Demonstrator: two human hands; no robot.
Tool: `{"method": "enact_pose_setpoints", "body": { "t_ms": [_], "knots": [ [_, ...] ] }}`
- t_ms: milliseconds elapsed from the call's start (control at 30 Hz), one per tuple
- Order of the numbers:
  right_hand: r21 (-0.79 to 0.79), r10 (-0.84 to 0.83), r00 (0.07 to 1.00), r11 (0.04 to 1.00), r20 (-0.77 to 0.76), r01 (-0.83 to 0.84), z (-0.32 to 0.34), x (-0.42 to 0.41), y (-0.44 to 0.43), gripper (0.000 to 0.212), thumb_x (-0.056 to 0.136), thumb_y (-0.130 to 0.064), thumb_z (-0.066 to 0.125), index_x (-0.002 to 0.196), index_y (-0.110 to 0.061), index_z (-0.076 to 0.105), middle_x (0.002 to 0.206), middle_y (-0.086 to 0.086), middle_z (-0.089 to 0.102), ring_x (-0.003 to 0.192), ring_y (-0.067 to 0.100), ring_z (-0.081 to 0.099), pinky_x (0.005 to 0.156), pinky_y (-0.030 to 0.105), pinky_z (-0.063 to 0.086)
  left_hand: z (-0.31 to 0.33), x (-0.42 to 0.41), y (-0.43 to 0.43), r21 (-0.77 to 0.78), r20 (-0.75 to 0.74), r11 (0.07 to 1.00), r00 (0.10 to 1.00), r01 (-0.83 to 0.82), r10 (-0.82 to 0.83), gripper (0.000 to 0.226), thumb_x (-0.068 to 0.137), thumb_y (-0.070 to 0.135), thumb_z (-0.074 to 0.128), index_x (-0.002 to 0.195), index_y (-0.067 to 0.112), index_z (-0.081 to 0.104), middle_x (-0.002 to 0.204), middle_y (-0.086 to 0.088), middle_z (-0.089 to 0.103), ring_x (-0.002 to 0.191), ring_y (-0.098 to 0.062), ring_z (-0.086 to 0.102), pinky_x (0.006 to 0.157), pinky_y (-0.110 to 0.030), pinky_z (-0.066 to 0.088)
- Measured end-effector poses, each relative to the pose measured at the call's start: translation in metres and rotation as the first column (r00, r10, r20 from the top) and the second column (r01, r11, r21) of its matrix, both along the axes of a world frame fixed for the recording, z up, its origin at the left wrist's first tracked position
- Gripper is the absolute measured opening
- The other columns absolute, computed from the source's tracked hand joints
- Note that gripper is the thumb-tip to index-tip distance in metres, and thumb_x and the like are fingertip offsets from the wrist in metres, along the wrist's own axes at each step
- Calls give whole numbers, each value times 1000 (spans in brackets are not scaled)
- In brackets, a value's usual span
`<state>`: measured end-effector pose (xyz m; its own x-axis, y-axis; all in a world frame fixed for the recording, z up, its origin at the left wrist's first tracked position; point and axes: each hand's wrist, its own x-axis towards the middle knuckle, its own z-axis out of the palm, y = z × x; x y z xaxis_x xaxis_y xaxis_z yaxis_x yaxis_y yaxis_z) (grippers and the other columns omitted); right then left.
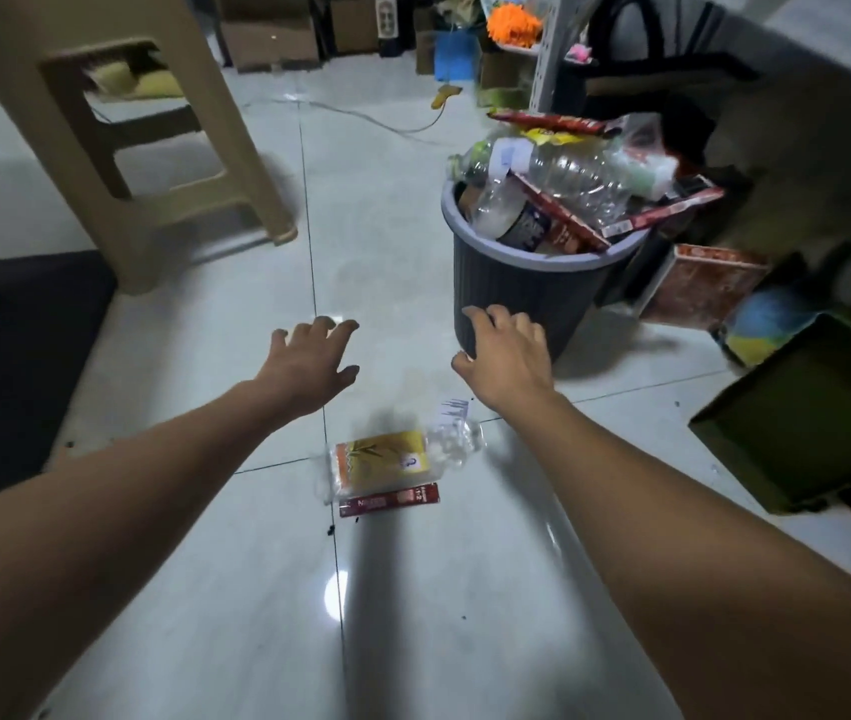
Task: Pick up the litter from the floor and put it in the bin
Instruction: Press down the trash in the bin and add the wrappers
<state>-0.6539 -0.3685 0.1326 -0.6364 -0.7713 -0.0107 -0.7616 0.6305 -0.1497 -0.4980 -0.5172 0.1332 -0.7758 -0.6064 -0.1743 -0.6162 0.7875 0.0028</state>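
Forearms, two, bare, reaching in from the bottom corners over a pale tiled floor [413, 615].

Mat [18, 356], one, dark, at the far left edge.

Stool [153, 148], one, beige plastic, standing on the tiles behind the mat.

Left hand [309, 368], one: fingers spread apart and straight, palm down above the floor, holding nothing.

Litter on the floor, two pieces, lying between the two forearms and just nearer the camera than the hands: one clear plastic packet [392, 462] with a yellow label, and one red wrapper [389, 501], flat and touching the packet's near edge. Neither hand touches either piece.

Right hand [504, 356], one: fingers loosely bent and apart, holding nothing, seen in front of the bin's lower wall; contact with it cannot be judged.

Bin [517, 283], one, dark grey with a lighter rim, upright, heaped above the rim with clear plastic bottles [569, 174] (at least two) and red wrappers.

Carton [704, 288], one, reddish brown, just right of the bin.

Ball [766, 324], one, blue and yellow, near the carton.

Box [802, 418], one, green, open, at the right edge.
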Motion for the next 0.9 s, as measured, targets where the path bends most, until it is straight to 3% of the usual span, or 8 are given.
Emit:
{"method": "enact_pose_setpoints", "body": {
  "t_ms": [267,433,633,767,900],
  "knots": [
    [59,-79,996,995,44,76,-86,19,1,57,94,-36,47,147,-24,30,146,3,37,126,25,38,107,36,25,-121,6,19,132,137,989,987,67,-85,65,94,48,44,148,21,20,149,-6,28,133,-27,35,107,-44,28],
    [70,-166,985,984,49,163,-118,25,16,57,95,-36,46,148,-24,29,147,4,35,129,26,34,108,36,23,-170,3,35,145,202,985,971,98,-126,85,84,62,52,147,19,16,150,-6,25,135,-28,32,104,-50,31],
    [30,-229,972,973,60,228,-136,39,20,55,94,-34,45,147,-24,30,146,4,34,128,26,34,108,36,22,-186,5,29,26,262,986,951,162,-163,100,80,57,60,150,14,2,142,-8,31,129,-30,36,100,-51,36],
    [10,-245,968,969,51,245,-138,55,28,54,94,-34,45,146,-25,31,145,4,35,128,26,35,107,36,23,-183,12,27,52,211,983,961,173,-181,87,76,56,63,141,14,23,130,-10,36,120,-31,38,97,-50,39],
    [-14,-225,974,974,19,225,-133,66,38,53,94,-27,47,145,-24,33,142,4,37,126,26,37,105,35,26,-160,16,18,56,105,991,986,122,-127,79,78,52,65,135,12,28,129,-12,36,120,-33,37,92,-47,39]
  ]
}}
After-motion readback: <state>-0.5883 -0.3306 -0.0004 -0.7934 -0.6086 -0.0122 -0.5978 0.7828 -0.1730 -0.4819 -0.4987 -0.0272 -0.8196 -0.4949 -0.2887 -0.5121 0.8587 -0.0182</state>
